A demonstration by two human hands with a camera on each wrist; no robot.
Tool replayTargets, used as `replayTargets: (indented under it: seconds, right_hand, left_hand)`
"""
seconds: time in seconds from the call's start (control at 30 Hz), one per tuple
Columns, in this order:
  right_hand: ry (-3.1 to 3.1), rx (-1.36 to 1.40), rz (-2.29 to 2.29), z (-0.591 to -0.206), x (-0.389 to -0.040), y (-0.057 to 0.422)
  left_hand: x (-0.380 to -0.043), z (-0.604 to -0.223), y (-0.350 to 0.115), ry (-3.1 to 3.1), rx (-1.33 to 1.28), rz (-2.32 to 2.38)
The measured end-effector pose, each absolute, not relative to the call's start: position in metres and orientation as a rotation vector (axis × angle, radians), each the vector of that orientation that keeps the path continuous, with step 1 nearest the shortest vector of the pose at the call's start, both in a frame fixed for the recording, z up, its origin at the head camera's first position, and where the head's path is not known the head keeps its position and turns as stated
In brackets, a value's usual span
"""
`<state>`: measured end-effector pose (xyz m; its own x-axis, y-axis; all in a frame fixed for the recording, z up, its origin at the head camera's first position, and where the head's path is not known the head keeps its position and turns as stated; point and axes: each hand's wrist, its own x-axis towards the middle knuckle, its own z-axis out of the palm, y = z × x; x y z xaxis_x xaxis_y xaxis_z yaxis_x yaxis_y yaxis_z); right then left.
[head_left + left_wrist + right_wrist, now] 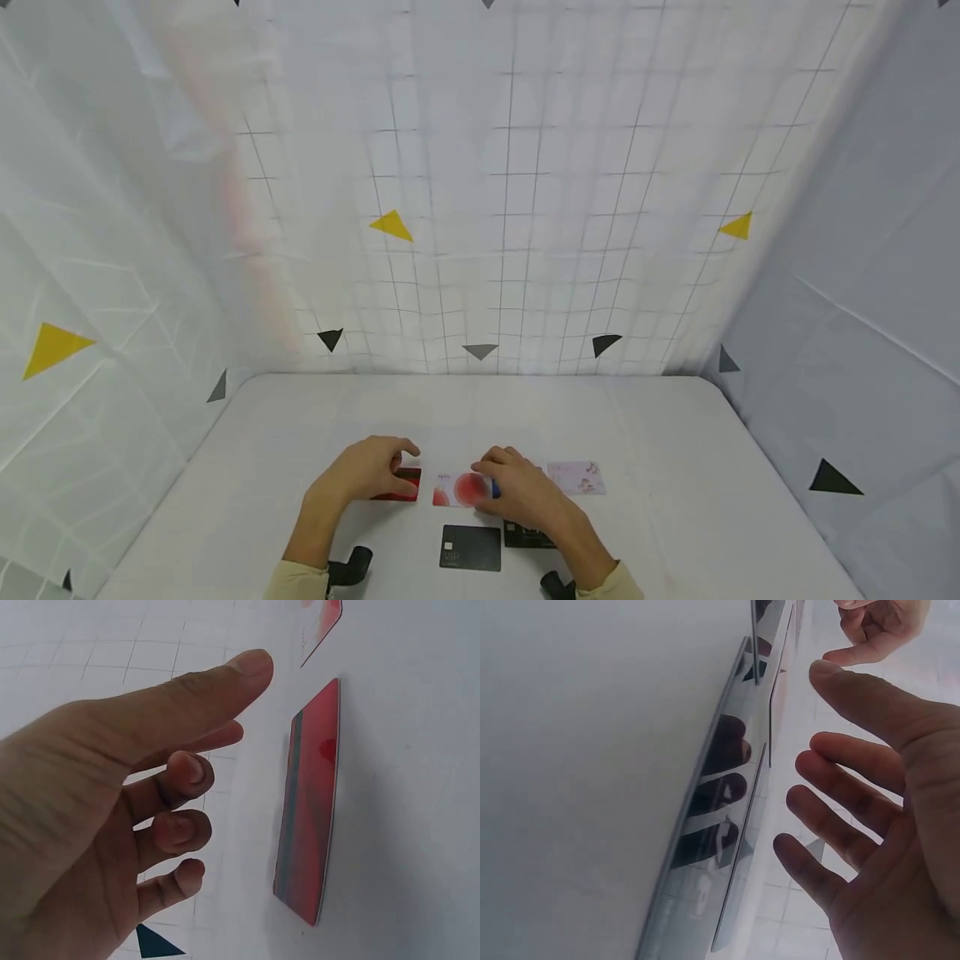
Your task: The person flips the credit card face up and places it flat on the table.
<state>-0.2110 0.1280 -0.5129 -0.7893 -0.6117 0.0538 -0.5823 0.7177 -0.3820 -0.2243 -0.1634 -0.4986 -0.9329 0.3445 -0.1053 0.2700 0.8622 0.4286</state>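
Observation:
My left hand (pixel 371 468) hovers by a red card (pixel 311 810) with a dark stripe, which lies flat on the table. Its thumb and loosely bent fingers hold nothing, and the left wrist view shows them apart from the card. Over the middle of the row is my right hand (pixel 525 493), fingers spread and holding nothing. Beside its fingertips lies a white card with a red circle (pixel 468 489). A blue card (pixel 496 490) is mostly hidden beneath that hand. Under the right wrist sits a black card (pixel 527 536), partly covered; a second one, a black VIP card (pixel 470 548), lies left of it.
A pale pink card (pixel 576 477) with small figures lies to the right of the right hand. The white table (pixel 675 467) is bounded by white sheeting (pixel 480 275) at the back and sides, marked with yellow and dark triangles.

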Motion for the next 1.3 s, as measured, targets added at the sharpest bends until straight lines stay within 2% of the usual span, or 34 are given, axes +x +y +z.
replayTargets:
  seconds: [0.4,0.83,1.3]
  right_hand:
    - [2.844,-0.995,-0.583,-0.512,-0.215,0.107]
    - [2.878,-1.124,-0.38,-0.512,-0.224,0.071]
    - [2.929,-1.04,-0.13,-0.513,-0.228,0.03]
  left_hand:
    - [-0.214,-0.503,-0.182,2.847,0.356,0.671]
    - [-0.199,-0.51,-0.229,2.887,0.277,0.577]
    - [-0.201,-0.507,-0.222,2.899,0.351,0.561]
